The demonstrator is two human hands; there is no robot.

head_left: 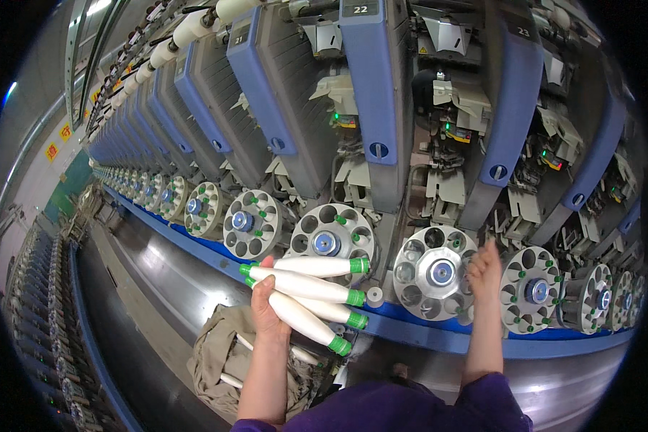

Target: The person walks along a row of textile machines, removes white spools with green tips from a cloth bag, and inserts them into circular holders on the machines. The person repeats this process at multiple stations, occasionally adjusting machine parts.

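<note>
My left hand (266, 308) is closed around the narrow ends of several yarn bobbins (311, 286), wound in white yarn with green tips at both ends. They fan out to the right, in front of a round bobbin magazine (346, 234) with green tips in some of its pockets. My right hand (484, 271) is raised, with its fingers curled together, between a silvery round magazine (450, 252) and the magazine (513, 294) to its right. Whether a yarn end is pinched in those fingers cannot be made out. No green tips show in the silvery magazine's pockets.
Below my left forearm, a brown cloth-lined container (212, 345) holds more white bobbins. A blue rail (439, 336) runs along the winding machine, under the row of magazines. Blue and grey machine housings (374, 86) stand behind. Another machine row (47, 288) lies far left.
</note>
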